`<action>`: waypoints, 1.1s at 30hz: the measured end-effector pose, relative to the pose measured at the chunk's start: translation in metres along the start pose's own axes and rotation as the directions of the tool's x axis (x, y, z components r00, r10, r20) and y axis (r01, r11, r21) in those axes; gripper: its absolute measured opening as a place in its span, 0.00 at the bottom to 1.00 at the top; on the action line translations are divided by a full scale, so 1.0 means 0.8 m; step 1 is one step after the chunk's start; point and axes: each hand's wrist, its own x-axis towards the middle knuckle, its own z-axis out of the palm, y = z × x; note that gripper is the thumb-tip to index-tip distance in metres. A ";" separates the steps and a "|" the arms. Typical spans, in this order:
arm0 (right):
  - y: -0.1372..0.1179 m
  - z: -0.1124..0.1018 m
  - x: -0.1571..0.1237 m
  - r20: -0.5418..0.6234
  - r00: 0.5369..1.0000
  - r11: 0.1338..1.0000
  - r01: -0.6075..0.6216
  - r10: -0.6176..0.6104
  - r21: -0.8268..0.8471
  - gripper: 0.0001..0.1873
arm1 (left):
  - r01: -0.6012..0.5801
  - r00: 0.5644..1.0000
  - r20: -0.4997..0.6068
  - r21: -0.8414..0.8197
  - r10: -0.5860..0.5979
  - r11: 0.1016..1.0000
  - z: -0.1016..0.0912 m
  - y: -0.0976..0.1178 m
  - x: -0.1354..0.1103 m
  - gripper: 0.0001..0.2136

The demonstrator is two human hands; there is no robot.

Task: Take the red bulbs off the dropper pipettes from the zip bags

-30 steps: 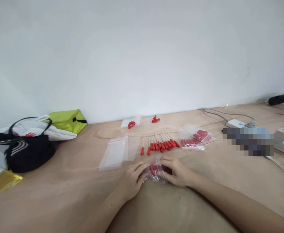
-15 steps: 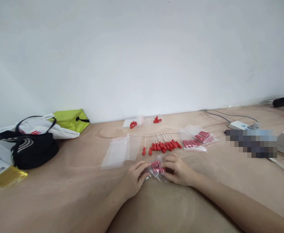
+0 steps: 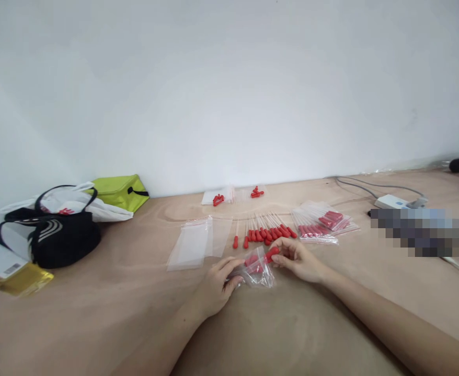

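Since the earlier frame, the right hand (image 3: 300,261) has shifted from the side of the clear zip bag (image 3: 263,279) to a red-bulbed dropper (image 3: 272,254), whose bulb now shows at the bag's mouth. That bag lies low over the near part of the counter (image 3: 96,318), between the two hands, with more red bulbs showing through its film. The right fingers pinch the bulb from its right side; the fingers of the left hand (image 3: 217,287) grip the bag's left end.

The step in hand looks to be working one dropper through the bag's opening; whether it is going in or coming out cannot be told. Judging from the pose, the next move calls for the left fingers to steady the film and the right to keep the stem lined up with the opening, so that the thin plastic does not snag.

Just beyond lies a row of loose droppers (image 3: 268,234), bulbs toward the person. Flat unfilled bags (image 3: 188,245) are to its left, and filled bags (image 3: 311,230) overlap to its right. Farther back, two small clusters of red bulbs (image 3: 218,199) sit near the wall (image 3: 229,104).
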 end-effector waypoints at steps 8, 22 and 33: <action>0.002 0.003 0.004 -0.029 0.987 0.939 -0.140 0.157 0.313 0.21 | 0.013 1.000 0.017 0.008 -0.013 1.000 0.001 -0.004 -0.002 0.14; -0.043 -0.038 0.048 -0.495 0.736 0.883 0.326 -0.461 -0.337 0.07 | -0.042 0.969 0.244 0.050 0.028 0.998 -0.010 0.000 0.000 0.23; 0.000 0.039 0.107 0.334 0.776 0.178 0.490 -0.534 -0.853 0.10 | 0.005 0.958 0.286 0.094 -0.032 0.996 -0.010 -0.006 -0.006 0.23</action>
